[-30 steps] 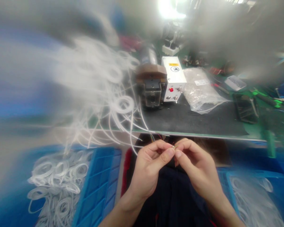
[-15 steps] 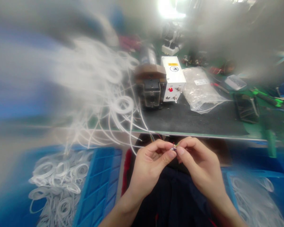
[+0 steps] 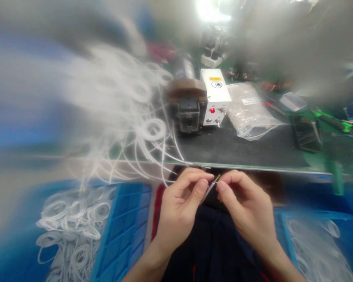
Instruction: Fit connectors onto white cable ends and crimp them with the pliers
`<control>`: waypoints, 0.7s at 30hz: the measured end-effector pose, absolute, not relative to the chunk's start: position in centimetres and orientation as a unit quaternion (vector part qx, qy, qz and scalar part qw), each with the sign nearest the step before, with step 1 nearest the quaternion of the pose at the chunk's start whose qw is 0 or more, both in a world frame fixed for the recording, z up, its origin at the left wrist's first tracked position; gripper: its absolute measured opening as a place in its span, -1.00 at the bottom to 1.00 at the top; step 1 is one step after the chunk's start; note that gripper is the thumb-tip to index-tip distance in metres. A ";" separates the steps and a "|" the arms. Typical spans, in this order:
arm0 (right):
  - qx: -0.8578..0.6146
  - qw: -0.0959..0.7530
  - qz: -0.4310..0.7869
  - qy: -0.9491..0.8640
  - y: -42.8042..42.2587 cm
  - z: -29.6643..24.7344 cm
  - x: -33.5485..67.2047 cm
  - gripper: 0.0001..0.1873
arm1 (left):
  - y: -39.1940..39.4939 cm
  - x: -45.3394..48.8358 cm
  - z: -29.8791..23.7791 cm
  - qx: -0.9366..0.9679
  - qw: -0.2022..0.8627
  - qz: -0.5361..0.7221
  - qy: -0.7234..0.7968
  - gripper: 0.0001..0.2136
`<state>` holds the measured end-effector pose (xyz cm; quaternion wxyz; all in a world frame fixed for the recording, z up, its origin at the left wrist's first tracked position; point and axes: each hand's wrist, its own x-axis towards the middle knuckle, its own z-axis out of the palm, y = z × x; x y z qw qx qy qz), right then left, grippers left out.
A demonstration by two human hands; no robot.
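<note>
Just in front of the table edge, a thin white cable (image 3: 207, 192) runs between my hands, with fine coloured wires (image 3: 217, 178), green-yellow among them, fanning from its end. My left hand (image 3: 181, 207) is closed on the cable, thumb and forefinger pinched near where the wires emerge. My right hand (image 3: 248, 207) is closed too, thumb and forefinger pinching at the wire ends from the other side. Which single wire lies between those fingertips is too small to make out.
Coiled white cables (image 3: 153, 130) heap on the table's left. Behind my hands stand a dark machine (image 3: 189, 115) and white control box (image 3: 215, 98), beside a clear plastic bag (image 3: 250, 113). Blue crates (image 3: 120, 227) with coils flank me; a green-handled tool (image 3: 333, 120) lies right.
My left hand has shifted slightly left and its thumb has drawn away from the right thumb. The white cable and green-yellow wire now show more plainly between the hands.
</note>
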<state>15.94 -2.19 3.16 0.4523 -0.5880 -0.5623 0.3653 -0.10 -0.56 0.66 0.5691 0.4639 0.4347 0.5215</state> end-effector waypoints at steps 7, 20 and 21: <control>-0.575 0.450 0.397 -0.556 -2.3 3.5 15.9 -0.89 | 0.6 -0.8 1.2 0.476 0.598 0.500 0.407 -0.94; -0.574 0.451 0.403 -0.553 -2.3 3.6 15.6 -0.89 | -0.5 0.1 1.3 0.440 0.603 0.509 0.429 -0.88; -0.575 0.451 0.404 -0.551 -2.3 3.5 15.6 -0.88 | -0.6 0.2 1.3 0.435 0.602 0.509 0.434 -0.88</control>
